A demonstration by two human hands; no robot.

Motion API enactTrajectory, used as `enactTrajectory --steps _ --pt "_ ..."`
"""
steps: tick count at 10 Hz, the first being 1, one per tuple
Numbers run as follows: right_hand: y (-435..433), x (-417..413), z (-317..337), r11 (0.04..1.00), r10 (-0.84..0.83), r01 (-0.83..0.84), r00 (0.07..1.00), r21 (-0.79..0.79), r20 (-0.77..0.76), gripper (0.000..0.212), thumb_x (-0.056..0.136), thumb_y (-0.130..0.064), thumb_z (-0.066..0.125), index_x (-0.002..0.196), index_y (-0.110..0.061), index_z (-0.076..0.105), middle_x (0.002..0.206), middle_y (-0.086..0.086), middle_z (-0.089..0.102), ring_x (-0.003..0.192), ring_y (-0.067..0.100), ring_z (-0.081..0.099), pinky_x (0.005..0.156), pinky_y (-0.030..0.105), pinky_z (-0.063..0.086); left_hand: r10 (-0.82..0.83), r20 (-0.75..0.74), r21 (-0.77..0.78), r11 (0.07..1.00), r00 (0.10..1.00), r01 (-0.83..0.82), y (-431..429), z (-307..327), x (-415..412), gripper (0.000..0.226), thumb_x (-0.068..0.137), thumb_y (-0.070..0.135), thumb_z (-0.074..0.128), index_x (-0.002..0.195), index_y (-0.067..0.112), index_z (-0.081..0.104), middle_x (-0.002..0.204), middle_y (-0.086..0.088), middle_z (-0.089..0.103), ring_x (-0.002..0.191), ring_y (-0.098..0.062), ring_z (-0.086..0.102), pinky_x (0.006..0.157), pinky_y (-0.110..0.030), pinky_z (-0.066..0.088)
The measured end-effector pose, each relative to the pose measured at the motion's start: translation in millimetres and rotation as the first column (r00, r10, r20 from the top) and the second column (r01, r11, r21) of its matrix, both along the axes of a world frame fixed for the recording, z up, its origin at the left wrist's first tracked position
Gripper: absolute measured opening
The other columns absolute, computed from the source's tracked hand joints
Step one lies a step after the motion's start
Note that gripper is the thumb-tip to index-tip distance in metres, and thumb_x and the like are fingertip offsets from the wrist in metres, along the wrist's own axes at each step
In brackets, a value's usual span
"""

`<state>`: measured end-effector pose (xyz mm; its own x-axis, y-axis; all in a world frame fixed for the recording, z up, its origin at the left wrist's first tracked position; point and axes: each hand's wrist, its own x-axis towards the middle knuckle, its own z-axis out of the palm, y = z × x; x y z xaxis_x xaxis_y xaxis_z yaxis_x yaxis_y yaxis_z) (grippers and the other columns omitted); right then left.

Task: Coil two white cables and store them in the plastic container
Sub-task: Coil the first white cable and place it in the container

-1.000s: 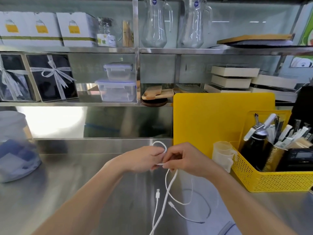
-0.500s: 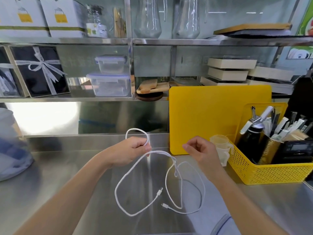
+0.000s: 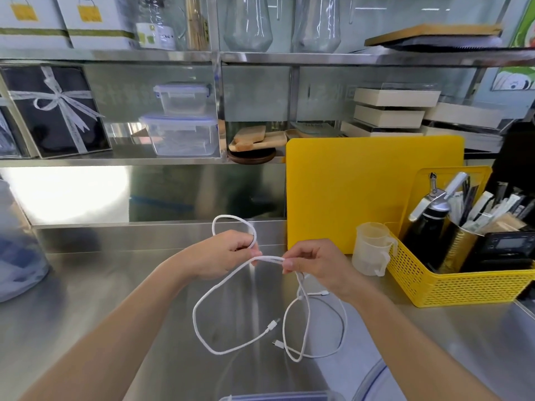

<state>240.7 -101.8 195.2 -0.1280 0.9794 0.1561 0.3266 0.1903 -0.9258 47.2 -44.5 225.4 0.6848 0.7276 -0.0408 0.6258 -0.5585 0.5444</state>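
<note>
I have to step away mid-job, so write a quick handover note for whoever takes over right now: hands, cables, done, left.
Left hand: shut on the white cable, holding one small loop above the fist.
Right hand: pinching the same cable just beside the left hand.
The rest of the cable hangs in loose loops down to the steel counter, with three plug ends showing there, so a second cable seems tangled in; I cannot separate them by eye.
Done: one loop formed.
Left: finish coiling, coil the other cable, put both in the container. A clear lidded tub edge shows at the bottom of view, and two lidded tubs sit on the shelf.
</note>
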Motion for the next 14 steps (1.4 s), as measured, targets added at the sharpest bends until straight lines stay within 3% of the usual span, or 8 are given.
enactTrajectory --steps 3,5,6,8,9,10,11,14 --pt "6.8 58.1 -0.5 0.866 -0.450 0.493 0.841 0.084 -0.300 0.019 0.084 -0.002 0.059 0.067 -0.010 0.062 0.042 -0.004 0.059 0.041 0.004 0.055 0.045 0.015 0.048 0.375 -0.139 0.107 0.926 0.916 -0.363 39.6 -35.4 -59.3 0.035 0.099 0.020 0.040 0.064 0.016 0.041 0.073 -0.003 0.052 0.083 -0.028 0.054 0.066 -0.027 0.031" --pt "5.3 102.9 -37.0 0.785 -0.617 0.619 0.782 -0.007 -0.093 0.027 0.084 -0.001 0.059 0.058 -0.007 0.058 0.040 0.001 0.051 0.037 0.014 0.047 0.042 0.023 0.041 0.849 -0.040 0.000 0.527 0.527 -0.850 79.1 -63.8 -125.2 0.037 0.095 0.004 0.039 0.131 0.005 0.046 0.131 -0.009 0.057 0.100 -0.021 0.063 0.082 -0.022 0.053" --pt "7.0 111.8 -72.9 0.761 -0.615 0.622 0.782 -0.182 0.101 0.028 0.084 -0.001 0.059 0.057 -0.007 0.056 0.042 0.003 0.053 0.038 0.015 0.049 0.040 0.021 0.040 0.915 0.384 -0.645 0.363 0.126 -0.673 72.8 -43.3 -121.4 0.038 0.095 0.006 0.037 0.130 -0.006 0.047 0.077 -0.022 0.054 0.052 -0.022 0.044 0.030 -0.016 0.041" --pt "10.1 100.9 -110.6 0.785 -0.155 0.533 0.664 -0.317 0.731 0.011 0.077 -0.018 0.065 0.074 -0.014 0.055 0.079 0.007 0.055 0.073 0.020 0.057 0.063 0.030 0.045 0.794 0.486 -0.586 0.607 0.366 -0.537 61.7 4.3 -71.1 0.032 0.100 0.022 0.035 0.070 0.013 0.044 0.050 0.001 0.030 0.026 -0.004 0.023 0.032 -0.015 0.016" --pt "16.1 77.4 -91.0 0.867 -0.217 0.476 0.626 -0.147 0.749 0.050 0.082 -0.027 0.063 0.127 -0.014 0.045 0.130 0.011 0.047 0.121 0.027 0.044 0.100 0.038 0.037 0.664 0.506 -0.463 0.747 0.550 -0.477 49.4 19.5 -37.3 0.033 0.100 0.025 0.035 0.070 0.014 0.042 0.049 0.004 0.032 0.034 -0.006 0.023 0.034 -0.016 0.017" --pt "16.4 38.1 -42.3 0.945 -0.296 0.315 0.936 -0.082 0.190 0.043 0.085 -0.022 0.061 0.126 -0.017 0.047 0.132 0.003 0.049 0.122 0.018 0.045 0.097 0.027 0.036 0.574 0.496 -0.406 0.816 0.651 -0.411 42.8 23.6 -10.2 0.031 0.100 0.027 0.035 0.074 0.014 0.043 0.058 0.001 0.032 0.045 -0.010 0.025 0.040 -0.019 0.022" --pt "14.6 7.2 -4.7 0.996 -0.081 0.074 0.984 -0.049 -0.160 0.030 0.088 -0.020 0.057 0.114 -0.032 0.049 0.121 -0.005 0.056 0.113 0.008 0.051 0.088 0.019 0.041 0.554 0.496 -0.437 0.825 0.669 -0.359 36.6 26.5 12.4 0.031 0.100 0.028 0.035 0.074 0.014 0.044 0.059 0.001 0.033 0.046 -0.010 0.025 0.040 -0.019 0.022" --pt "21.0 -15.7 -4.6 0.997 -0.071 0.054 0.891 -0.052 -0.449 0.015 0.091 -0.004 0.048 0.084 -0.013 0.057 0.056 -0.004 0.057 0.054 0.014 0.056 0.077 0.044 0.049 0.764 0.645 -0.762 0.645 -0.020 0.056 41.0 66.7 -1.0 0.033 0.100 0.024 0.035 0.072 0.013 0.047 0.040 0.007 0.034 0.032 -0.003 0.025 0.030 -0.015 0.024"
